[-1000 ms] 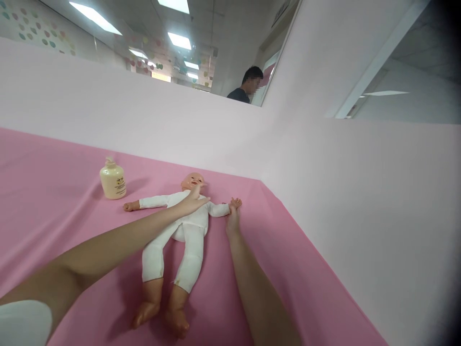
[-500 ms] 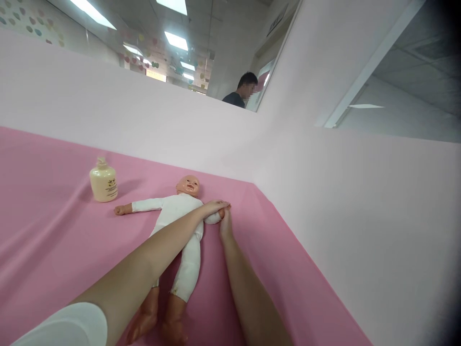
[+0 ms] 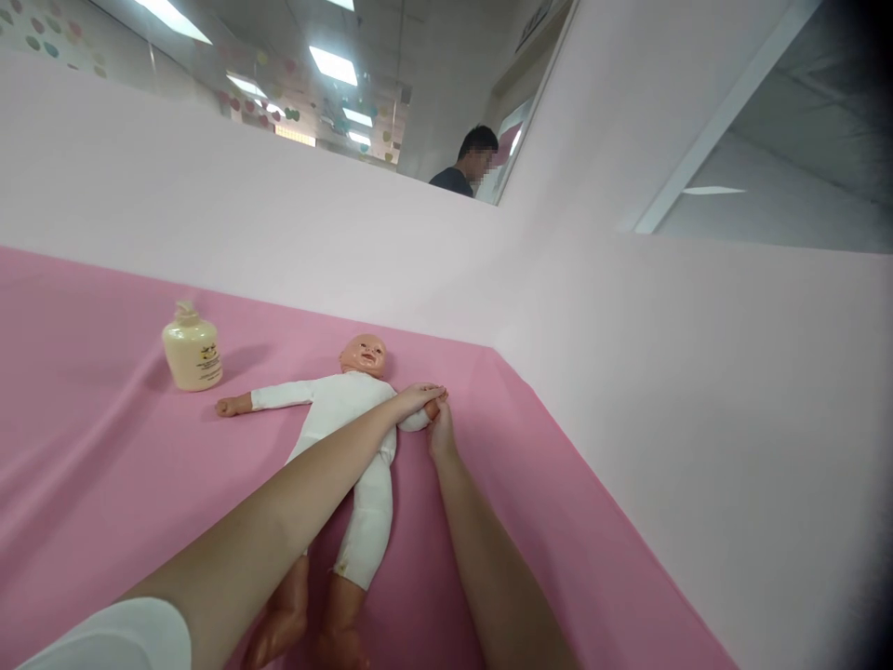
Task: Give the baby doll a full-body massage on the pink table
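Observation:
A baby doll point(image 3: 349, 400) with a white cloth body lies on its back on the pink sheet point(image 3: 104, 465), its head toward the wall. My left arm crosses over its torso, and my left hand point(image 3: 419, 398) rests on the doll's arm at the right, near its small hand. From the right side, my right hand point(image 3: 441, 428) closes around that same doll hand, its fingers meeting my left fingertips. Most of the doll's hand is hidden between my two hands. The doll's other arm stretches out flat to the left.
A cream pump bottle point(image 3: 193, 354) stands on the sheet left of the doll. White walls point(image 3: 349, 242) rise behind and to the right. Through a window above, a person point(image 3: 464, 167) is visible beyond the wall.
The view has shifted slightly, so the bottle and window appear moved a little. Both hands stay at the doll's hand with hardly any movement.

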`<state>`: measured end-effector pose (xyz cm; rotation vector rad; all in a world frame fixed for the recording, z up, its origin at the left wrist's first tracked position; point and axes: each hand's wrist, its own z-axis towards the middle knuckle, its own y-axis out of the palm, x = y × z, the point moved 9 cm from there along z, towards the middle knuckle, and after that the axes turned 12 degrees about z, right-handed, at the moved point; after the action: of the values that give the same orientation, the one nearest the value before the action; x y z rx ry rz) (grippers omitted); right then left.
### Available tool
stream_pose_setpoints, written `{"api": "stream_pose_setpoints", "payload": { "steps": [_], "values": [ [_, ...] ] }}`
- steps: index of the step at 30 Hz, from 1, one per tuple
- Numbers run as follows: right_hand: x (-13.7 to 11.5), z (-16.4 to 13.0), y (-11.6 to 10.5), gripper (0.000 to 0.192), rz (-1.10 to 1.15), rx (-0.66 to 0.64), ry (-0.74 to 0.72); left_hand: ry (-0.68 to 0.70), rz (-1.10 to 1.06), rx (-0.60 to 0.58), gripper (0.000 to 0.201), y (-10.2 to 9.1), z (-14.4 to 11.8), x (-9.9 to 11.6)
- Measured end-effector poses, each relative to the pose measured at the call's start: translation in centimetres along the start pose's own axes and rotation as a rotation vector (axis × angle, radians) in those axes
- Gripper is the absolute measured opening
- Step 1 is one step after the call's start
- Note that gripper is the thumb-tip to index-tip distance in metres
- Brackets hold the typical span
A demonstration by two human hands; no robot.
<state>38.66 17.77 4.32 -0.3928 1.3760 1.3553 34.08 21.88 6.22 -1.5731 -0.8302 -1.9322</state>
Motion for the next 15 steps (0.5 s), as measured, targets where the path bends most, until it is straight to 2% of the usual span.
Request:
{"api": "stream_pose_setpoints", "payload": {
  "steps": [6,9,15],
  "values": [
    [0.98,-0.70,-0.04,0.038,0.060,-0.020,0.120,-0.028,-0.064,-0.024,0.046,0.32,-0.18,-0.66],
    [0.93,-0.67,-0.04,0.038,0.059,-0.019,0.136,-0.031,-0.064,-0.026,0.046,0.25,-0.07,-0.66],
    [0.87,-0.27,0.09,0.027,0.048,0.002,0.111,-0.038,-0.003,-0.019,0.040,-0.29,0.30,-0.70]
  ]
}}
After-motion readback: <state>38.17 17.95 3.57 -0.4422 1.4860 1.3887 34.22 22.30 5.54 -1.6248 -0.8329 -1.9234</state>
